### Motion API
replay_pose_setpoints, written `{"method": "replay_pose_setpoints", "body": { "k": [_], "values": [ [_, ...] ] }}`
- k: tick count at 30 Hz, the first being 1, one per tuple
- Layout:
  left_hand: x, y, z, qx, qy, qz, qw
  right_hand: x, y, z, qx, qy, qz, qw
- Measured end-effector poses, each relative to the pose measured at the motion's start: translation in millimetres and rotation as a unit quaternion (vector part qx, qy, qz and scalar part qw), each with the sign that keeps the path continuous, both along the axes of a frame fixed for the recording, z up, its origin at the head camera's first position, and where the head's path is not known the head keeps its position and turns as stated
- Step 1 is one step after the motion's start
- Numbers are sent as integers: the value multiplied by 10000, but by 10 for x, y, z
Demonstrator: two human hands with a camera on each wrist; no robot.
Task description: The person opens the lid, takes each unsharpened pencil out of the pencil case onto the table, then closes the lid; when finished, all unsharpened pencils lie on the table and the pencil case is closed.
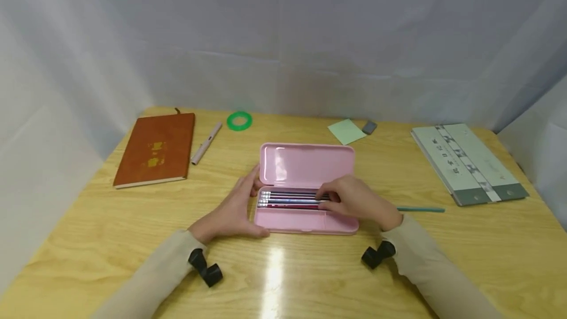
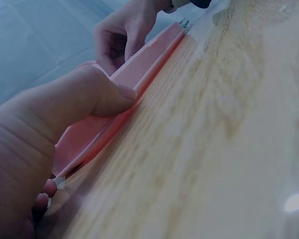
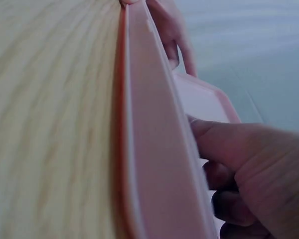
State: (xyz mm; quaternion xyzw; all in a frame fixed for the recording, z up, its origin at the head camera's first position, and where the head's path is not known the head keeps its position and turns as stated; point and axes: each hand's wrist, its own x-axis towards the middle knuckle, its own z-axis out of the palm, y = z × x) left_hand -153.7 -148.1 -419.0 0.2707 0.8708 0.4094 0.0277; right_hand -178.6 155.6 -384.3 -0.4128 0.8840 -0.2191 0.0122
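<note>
A pink pencil case (image 1: pixel 305 164) lies on the table with its lid tipped back. Several pencils (image 1: pixel 288 201) with metal-banded ends lie side by side in its back compartment, while the front compartment (image 1: pixel 290 219) shows bare pink plastic. My left hand (image 1: pixel 236 208) grips the case's left end, thumb at the front corner and fingers behind, as the left wrist view (image 2: pixel 65 114) shows. Reaching into the case from the right, my right hand (image 1: pixel 354 200) curls thumb and forefinger about the right part of the pencils; its fingertips are partly hidden.
A teal pencil-like stick (image 1: pixel 421 209) lies right of the case. Farther left are a brown notebook (image 1: pixel 155 149), a pale pen (image 1: pixel 206 143) and a green tape ring (image 1: pixel 239 128). Behind lie sticky notes (image 1: pixel 347 132) and a grey eraser (image 1: pixel 369 127). A pale green book (image 1: pixel 469 164) lies right.
</note>
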Motion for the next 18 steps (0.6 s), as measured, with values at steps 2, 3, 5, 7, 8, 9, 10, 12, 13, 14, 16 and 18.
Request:
{"method": "replay_pose_setpoints", "body": {
  "k": [2, 3, 5, 7, 8, 9, 10, 12, 13, 14, 16, 18],
  "values": [
    [0, -8, 2, -32, 26, -12, 10000, 19, -55, 3, 149, 107, -40, 9998],
    [0, -13, 3, -34, 23, -5, 10000, 38, -77, 4, 240, 225, -61, 9994],
    [-3, -12, 9, -39, 15, -3, 10000, 85, -109, 11, 474, 505, -125, 9975],
    [-1, -16, 14, -6, -8, 1, 10000, 136, -146, 17, 699, 830, -179, 9939],
    [0, -18, 15, 15, -14, 5, 10000, 158, -164, 20, 793, 997, -208, 9916],
    [3, -21, 18, 25, -24, 17, 10000, 174, -180, 22, 847, 1153, -237, 9894],
    [7, -22, 19, 50, -38, 14, 10000, 185, -195, 27, 882, 1235, -258, 9881],
    [8, -21, 13, 95, -55, 6, 9999, 194, -202, 38, 842, 1283, -326, 9876],
    [7, -18, 8, 92, -55, 1, 9999, 195, -190, 43, 780, 1250, -380, 9884],
    [8, -14, 3, 86, -47, -3, 10000, 197, -163, 50, 709, 1155, -448, 9898],
    [5, -7, -5, 82, -31, -23, 10000, 203, -64, 69, 475, 995, -594, 9921],
    [1, -1, -8, 68, -26, -25, 10000, 222, 99, 80, 180, 963, -765, 9922]
  ]
}}
